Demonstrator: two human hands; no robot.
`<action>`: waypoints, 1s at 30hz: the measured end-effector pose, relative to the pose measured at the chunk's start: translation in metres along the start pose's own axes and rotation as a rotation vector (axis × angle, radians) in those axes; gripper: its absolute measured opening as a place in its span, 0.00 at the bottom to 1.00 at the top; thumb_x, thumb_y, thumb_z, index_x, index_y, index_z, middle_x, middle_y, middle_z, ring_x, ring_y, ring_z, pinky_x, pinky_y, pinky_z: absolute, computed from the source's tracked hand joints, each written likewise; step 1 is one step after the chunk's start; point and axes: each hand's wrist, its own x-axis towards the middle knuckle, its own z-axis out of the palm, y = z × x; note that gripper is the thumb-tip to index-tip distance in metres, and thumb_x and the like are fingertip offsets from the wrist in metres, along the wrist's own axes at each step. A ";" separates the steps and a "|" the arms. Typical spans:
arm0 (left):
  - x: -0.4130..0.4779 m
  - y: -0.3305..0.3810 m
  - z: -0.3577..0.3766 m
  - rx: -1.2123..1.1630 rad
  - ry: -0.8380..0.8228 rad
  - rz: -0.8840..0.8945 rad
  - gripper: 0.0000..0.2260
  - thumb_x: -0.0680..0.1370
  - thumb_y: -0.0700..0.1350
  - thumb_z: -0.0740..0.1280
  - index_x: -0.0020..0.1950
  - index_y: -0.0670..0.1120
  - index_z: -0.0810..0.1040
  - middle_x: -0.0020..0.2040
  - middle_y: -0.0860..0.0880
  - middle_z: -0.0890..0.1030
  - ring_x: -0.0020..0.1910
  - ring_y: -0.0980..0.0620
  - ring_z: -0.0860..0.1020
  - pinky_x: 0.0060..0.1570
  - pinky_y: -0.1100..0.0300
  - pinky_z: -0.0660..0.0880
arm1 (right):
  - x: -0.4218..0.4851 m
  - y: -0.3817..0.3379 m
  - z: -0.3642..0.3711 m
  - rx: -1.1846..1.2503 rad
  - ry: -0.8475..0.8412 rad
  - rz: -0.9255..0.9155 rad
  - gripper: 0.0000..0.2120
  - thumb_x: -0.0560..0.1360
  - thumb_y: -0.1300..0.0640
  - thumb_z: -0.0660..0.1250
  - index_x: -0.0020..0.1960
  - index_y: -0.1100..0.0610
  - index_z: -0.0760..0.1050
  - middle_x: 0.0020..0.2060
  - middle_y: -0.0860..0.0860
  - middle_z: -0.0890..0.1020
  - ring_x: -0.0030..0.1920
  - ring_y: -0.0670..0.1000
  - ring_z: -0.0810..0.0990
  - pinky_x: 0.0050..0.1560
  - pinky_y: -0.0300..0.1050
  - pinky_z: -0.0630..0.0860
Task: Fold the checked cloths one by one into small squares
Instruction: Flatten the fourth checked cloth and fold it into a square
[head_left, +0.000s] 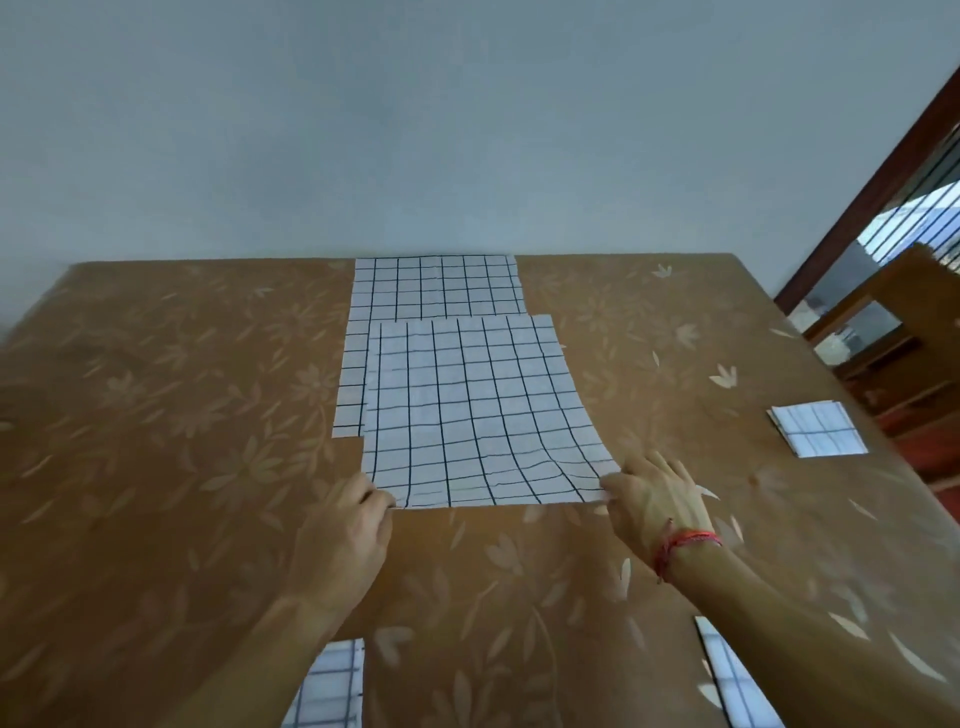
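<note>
Between left hand (345, 525) and right hand (657, 499) lies the pinched checked cloth (467, 405).

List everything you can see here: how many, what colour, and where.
top cloth: 1, white with dark checks, spread mid-table, overlapping the back cloth
back cloth: 1, same checks, flat at the far edge
folded square: 1, white checked, right side of the table
left piece: 1, white checked, near edge, cut off by the frame
right piece: 1, white checked, near edge, cut off by the frame
table cover: 1, brown with pale flowers, under all the cloths
wall: 1, pale grey-blue, behind the table
window frame: 1, dark brown, far right
thread: 1, red, on the right wrist
left hand: 1, pinches the top cloth's near left corner
right hand: 1, pinches its near right corner
</note>
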 end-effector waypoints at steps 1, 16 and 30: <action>-0.006 0.006 -0.006 -0.016 -0.002 -0.001 0.04 0.72 0.36 0.72 0.43 0.45 0.81 0.40 0.54 0.74 0.36 0.53 0.73 0.33 0.58 0.73 | -0.009 0.002 -0.004 0.040 0.000 0.030 0.04 0.58 0.58 0.72 0.31 0.50 0.80 0.30 0.49 0.76 0.37 0.57 0.77 0.37 0.48 0.73; -0.094 0.069 -0.061 -0.145 -0.080 -0.118 0.06 0.75 0.36 0.69 0.45 0.47 0.81 0.42 0.58 0.77 0.40 0.56 0.77 0.37 0.62 0.71 | -0.124 0.011 -0.068 0.362 -0.139 0.305 0.04 0.69 0.56 0.69 0.41 0.47 0.81 0.46 0.52 0.79 0.44 0.57 0.80 0.39 0.43 0.75; -0.085 0.063 -0.063 -0.184 -0.074 -0.204 0.04 0.76 0.37 0.68 0.46 0.46 0.80 0.40 0.57 0.76 0.38 0.56 0.75 0.37 0.61 0.71 | -0.118 0.022 -0.066 0.712 -0.215 0.399 0.07 0.66 0.55 0.78 0.36 0.47 0.80 0.35 0.41 0.83 0.45 0.46 0.80 0.45 0.37 0.70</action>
